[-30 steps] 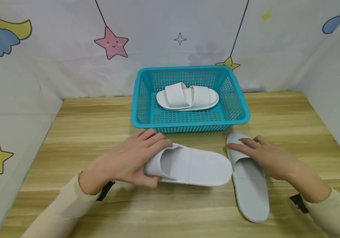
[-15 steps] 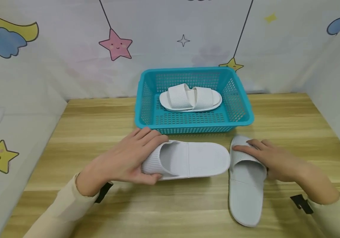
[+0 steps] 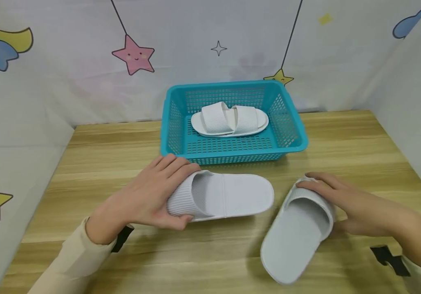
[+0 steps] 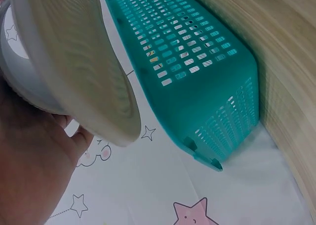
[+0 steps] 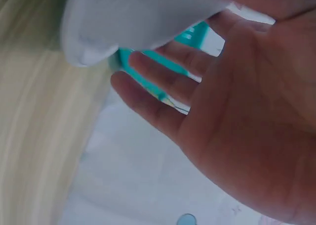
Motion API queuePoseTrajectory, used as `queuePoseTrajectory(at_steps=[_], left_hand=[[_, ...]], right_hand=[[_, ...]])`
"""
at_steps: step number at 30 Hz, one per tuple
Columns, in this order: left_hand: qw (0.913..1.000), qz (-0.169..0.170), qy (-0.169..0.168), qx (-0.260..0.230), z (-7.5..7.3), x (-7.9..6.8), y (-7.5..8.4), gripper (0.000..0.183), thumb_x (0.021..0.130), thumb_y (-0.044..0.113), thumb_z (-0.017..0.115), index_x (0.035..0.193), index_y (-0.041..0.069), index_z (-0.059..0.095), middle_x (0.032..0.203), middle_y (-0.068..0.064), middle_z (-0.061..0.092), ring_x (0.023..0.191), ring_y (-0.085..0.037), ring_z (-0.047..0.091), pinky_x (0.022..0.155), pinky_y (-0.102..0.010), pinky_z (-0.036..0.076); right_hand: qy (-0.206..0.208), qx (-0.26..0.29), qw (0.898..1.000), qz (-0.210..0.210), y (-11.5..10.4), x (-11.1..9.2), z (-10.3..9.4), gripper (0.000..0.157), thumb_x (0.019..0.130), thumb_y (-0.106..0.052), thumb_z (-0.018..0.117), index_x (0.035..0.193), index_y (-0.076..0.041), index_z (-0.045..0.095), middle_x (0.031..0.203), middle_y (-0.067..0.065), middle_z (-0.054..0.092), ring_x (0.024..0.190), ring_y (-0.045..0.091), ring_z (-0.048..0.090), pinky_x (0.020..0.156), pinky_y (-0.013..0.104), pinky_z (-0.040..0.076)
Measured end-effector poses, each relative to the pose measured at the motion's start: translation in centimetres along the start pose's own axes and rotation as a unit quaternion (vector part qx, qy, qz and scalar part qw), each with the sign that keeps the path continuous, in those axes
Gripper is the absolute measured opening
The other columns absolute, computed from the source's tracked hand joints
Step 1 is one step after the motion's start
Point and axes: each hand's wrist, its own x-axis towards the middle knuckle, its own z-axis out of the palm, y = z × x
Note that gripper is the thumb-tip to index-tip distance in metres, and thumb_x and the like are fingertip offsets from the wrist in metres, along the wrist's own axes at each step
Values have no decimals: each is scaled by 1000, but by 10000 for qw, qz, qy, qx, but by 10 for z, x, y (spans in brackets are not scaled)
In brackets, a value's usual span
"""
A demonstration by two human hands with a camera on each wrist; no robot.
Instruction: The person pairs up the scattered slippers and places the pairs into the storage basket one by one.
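Observation:
My left hand (image 3: 155,196) grips a white slipper (image 3: 247,195) round its ribbed strap end, thumb at the near side. That slipper lies crosswise in front of the basket, heel to the right; its sole (image 4: 94,62) shows in the left wrist view, held off the tabletop. My right hand (image 3: 350,204) holds a second, greyer-looking slipper (image 3: 291,241) by the strap, with fingers over the toe end and the thumb at its right side. This one slants, heel toward the near left. In the right wrist view, part of the slipper (image 5: 133,22) is blurred and several fingers extend beside it.
A teal perforated basket (image 3: 234,158) stands at the back of the wooden table (image 3: 115,141). Inside it lies a pair of white slippers (image 3: 245,118), partly nested together. A white cloth (image 3: 184,24) with printed stars hangs behind and along the sides.
The right-hand slipper has turned, its heel swinging left and toward me, and looks lifted. My right hand has turned with it. The left slipper's heel has tilted up slightly, and the two slippers are now apart.

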Motion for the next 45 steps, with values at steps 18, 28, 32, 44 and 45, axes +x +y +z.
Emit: queuePoseTrajectory(at_steps=[18,28,32,44,45], left_hand=[[9999,-37,43,91,-2,-1,7,89,71,57,79,142,7,57,127,-4,61,110,-21,52,95,-40,44],[10000,-7,11,32,-1,4,10,90,72,58,77,143,6,55,128,-5,61,110,-22,51,92,-39,44],[10000,-3,-59,0,-1,8,11,90,73,58,77,144,6,55,128,-4,60,112,-22,51,94,-40,44],[9998,100,-84,-117,3,18,18,91,74,59,76,145,8,54,127,-4,60,110,-21,52,94,-39,44],[9999,108,-57,-117,4,18,18,91,74,59,76,145,8,54,127,-3,60,110,-21,52,94,-40,44]], right_hand=[[984,155,9949,-132,-27,7,-11,107,64,-49,102,151,-21,49,132,-10,57,109,6,53,86,30,52],[1573,31,9873,-196,-32,16,-10,119,54,-43,105,155,-15,49,139,-4,57,114,10,50,88,34,48],[1709,15,9850,-216,-37,24,-10,119,54,-44,104,155,-15,49,139,-5,57,113,10,49,86,37,47],[1747,71,9840,-346,-46,39,-6,116,58,-46,103,155,-14,48,142,-1,57,114,13,51,86,42,49],[1745,86,9841,-327,-46,41,-6,117,58,-46,103,156,-14,48,142,-1,57,115,13,52,85,44,49]])
